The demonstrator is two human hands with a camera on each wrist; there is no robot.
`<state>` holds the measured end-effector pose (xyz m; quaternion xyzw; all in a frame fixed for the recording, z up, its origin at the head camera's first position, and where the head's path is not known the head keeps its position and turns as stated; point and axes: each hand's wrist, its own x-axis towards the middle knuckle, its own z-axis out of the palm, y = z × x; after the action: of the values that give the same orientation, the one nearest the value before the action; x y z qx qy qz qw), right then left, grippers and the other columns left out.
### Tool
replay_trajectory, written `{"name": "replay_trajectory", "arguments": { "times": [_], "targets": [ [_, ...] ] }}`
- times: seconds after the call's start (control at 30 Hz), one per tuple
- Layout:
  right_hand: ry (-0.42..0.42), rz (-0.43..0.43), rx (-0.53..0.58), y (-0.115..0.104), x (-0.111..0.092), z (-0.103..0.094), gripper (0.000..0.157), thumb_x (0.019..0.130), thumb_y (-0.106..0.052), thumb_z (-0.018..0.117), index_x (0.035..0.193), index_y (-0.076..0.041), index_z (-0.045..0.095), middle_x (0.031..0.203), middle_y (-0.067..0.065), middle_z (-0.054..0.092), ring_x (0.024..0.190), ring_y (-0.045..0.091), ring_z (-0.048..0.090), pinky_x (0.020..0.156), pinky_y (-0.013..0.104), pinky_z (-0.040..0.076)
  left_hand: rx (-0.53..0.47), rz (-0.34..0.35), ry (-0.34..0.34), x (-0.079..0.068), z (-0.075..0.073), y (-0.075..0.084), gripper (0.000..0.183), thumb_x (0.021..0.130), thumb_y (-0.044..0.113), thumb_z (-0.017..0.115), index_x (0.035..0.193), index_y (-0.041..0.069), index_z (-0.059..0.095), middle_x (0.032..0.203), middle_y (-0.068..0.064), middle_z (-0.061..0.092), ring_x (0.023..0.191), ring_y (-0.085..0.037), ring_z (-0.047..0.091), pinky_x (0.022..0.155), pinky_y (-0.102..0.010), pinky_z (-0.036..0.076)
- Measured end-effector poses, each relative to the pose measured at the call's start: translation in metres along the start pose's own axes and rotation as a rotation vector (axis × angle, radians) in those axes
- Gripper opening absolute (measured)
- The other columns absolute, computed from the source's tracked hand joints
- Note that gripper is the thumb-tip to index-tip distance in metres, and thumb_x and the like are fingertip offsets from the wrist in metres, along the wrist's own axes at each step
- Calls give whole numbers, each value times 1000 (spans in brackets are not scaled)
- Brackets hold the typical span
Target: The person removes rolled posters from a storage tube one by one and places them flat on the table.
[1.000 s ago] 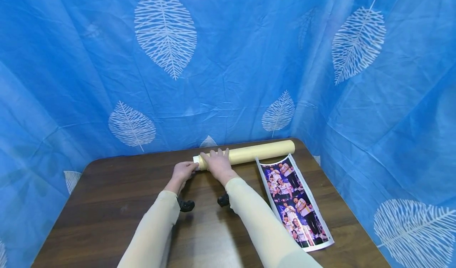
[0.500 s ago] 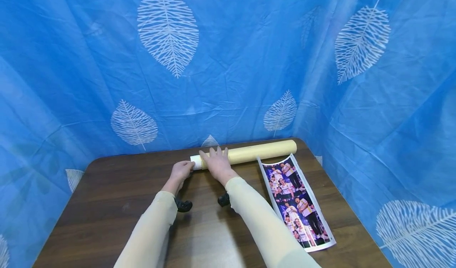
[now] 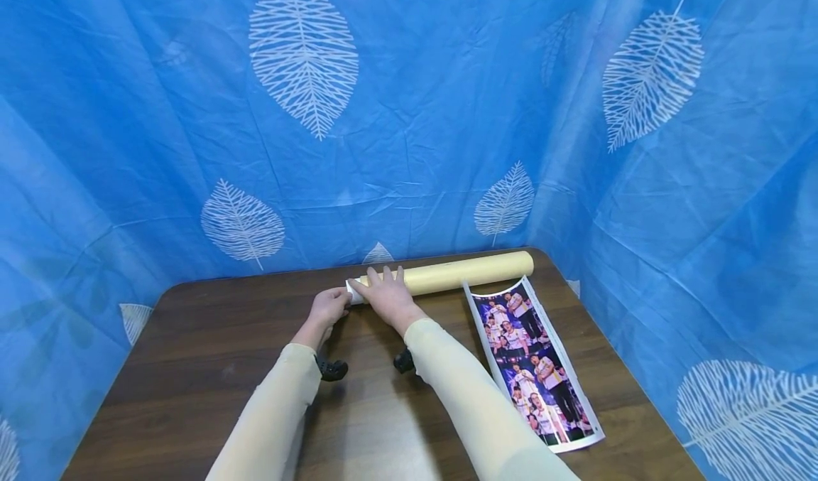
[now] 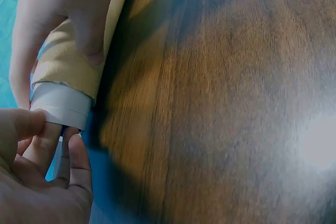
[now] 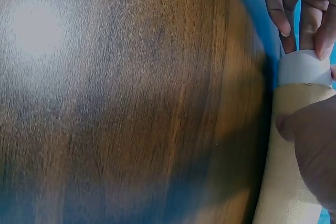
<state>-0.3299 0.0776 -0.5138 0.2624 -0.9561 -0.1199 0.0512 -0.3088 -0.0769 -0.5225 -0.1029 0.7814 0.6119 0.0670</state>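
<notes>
A long pale yellow cardboard tube (image 3: 469,271) lies along the far edge of the table. A white rolled-up sheet (image 4: 62,102) sticks out of its left end. My left hand (image 3: 328,307) pinches the rim of this white roll, thumb on the outside and fingers tucked into its opening, as the left wrist view shows. My right hand (image 3: 388,298) grips the tube close to that end, with the thumb on the near side and fingers over the far side. A fingertip of it reaches down beside the white roll. The inside of the tube is hidden.
On the right of the brown wooden table (image 3: 211,396) lies a curled, white-bordered photo print (image 3: 533,367), its far end close to the tube. A blue curtain (image 3: 409,126) with white leaf patterns hangs behind the table and on both sides.
My left hand drew the white roll a little farther out to the left, then shifted slightly back right. My right hand's fingers have slid left toward the tube's end. The print has stayed put.
</notes>
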Motion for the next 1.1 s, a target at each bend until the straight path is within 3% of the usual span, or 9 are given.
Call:
{"name": "replay_trajectory", "arguments": {
  "times": [0.4, 0.5, 0.67, 0.8, 1.1],
  "targets": [
    [26, 28, 11, 3, 5, 4, 49, 107, -8, 50, 149, -34, 45, 140, 9, 54, 134, 36, 50, 111, 60, 38, 15, 25, 5, 1, 4, 1, 30, 104, 9, 54, 125, -9, 66, 124, -23, 62, 105, -30, 58, 93, -44, 53],
    [22, 38, 36, 2, 5, 5, 44, 106, -25, 58, 147, -33, 46, 138, 9, 55, 134, 36, 49, 111, 62, 36, 20, 30, 12, 1, 5, 0, 31, 104, 9, 54, 125, -10, 66, 122, -24, 63, 103, -30, 59, 92, -43, 53],
    [-9, 67, 80, -2, 4, 4, 58, 104, -51, 53, 158, -39, 36, 143, 10, 52, 138, 39, 44, 113, 67, 28, 28, 38, -3, 0, 7, -1, 32, 105, 11, 53, 128, -9, 65, 130, -24, 61, 107, -30, 60, 94, -41, 53],
    [-6, 80, 70, -4, 4, 6, 56, 106, -52, 46, 160, -43, 31, 145, 10, 50, 139, 41, 43, 113, 69, 27, 18, 43, -10, 1, 8, 0, 32, 106, 10, 52, 128, -8, 66, 130, -23, 62, 109, -29, 60, 93, -39, 53],
    [4, 101, 86, -7, 9, 12, 51, 108, -46, 44, 158, -41, 36, 148, 9, 49, 141, 42, 40, 114, 70, 22, -10, 55, -12, 2, 10, 0, 32, 105, 9, 52, 126, -9, 66, 125, -23, 64, 105, -28, 61, 89, -37, 55]
  ]
}}
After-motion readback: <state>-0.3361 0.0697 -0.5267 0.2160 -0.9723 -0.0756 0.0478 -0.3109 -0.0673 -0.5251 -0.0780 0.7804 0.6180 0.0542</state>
